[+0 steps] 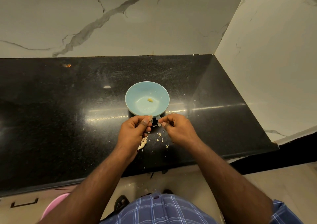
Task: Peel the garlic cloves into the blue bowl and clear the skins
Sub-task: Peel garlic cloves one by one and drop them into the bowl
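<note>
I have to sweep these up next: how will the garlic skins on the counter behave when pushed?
The garlic skins look thin, curled flakes, so probably very light and apt to scatter. Bits on the floor suggest they drift off the black counter easily. Likely brittle.

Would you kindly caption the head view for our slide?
Both hands, left and right, peel a garlic clove beside the blue bowl holding one peeled clove; skins litter the counter.

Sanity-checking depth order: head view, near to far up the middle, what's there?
Checked shirt → counter front edge → loose garlic skins → blue bowl holding one peeled clove → marble wall. Hands overlap skins and bowl rim, so they are omitted.
</note>
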### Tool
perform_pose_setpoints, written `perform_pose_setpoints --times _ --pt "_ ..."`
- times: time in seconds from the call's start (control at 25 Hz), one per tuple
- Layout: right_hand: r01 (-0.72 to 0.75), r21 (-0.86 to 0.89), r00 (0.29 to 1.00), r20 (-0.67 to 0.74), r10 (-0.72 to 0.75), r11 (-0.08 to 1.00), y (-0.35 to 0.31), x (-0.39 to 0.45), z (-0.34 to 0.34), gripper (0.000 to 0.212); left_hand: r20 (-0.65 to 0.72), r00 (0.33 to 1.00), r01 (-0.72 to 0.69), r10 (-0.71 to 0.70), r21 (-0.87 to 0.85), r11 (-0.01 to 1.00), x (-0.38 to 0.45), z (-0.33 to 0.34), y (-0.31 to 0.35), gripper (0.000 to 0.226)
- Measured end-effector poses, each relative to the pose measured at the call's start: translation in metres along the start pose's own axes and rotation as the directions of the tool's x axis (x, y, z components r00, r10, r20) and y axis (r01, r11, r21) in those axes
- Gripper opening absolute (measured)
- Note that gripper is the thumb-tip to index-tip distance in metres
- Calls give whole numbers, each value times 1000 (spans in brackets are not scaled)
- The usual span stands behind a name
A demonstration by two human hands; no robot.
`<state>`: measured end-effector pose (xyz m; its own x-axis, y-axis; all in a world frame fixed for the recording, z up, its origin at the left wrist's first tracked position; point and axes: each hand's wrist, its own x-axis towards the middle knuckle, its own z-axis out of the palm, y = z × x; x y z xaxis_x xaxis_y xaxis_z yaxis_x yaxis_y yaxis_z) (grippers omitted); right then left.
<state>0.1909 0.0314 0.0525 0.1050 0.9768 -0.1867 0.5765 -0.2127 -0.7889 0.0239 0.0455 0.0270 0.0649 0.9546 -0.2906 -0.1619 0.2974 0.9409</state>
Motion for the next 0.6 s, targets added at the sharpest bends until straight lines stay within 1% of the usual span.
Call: perform_pose_setpoints --times 0.08,0.2,0.32,0.4,0.48,0.56,0.6 --pt "27 -96 999 -20 -29 995 3 -1 -4 11 9 1000 24 -24 8 1000 0 -1 -1 17" --pt "46 -156 999 -1 -47 987 6 -3 -9 5 17 999 50 -50 -9 999 0 -1 -2 19" --pt "56 -179 998 26 -52 982 9 -1 -9 17 38 997 63 -63 -12 998 0 -3 -3 20" --pt "88 -132 995 -34 -93 987 9 0 -9 16 50 997 67 -66 -11 998 0 -3 -3 20" --pt "114 11 990 -86 -113 993 5 -1 -7 19 60 996 72 -71 -23 997 1 -3 -4 20" --pt "122 147 992 -56 -115 982 -2 -3 -3 29 82 994 68 -65 -37 997 1 -1 -3 20" --pt "123 175 992 -37 -119 977 -5 -4 -1 32 91 994 62 -58 -40 997 1 0 -2 21"
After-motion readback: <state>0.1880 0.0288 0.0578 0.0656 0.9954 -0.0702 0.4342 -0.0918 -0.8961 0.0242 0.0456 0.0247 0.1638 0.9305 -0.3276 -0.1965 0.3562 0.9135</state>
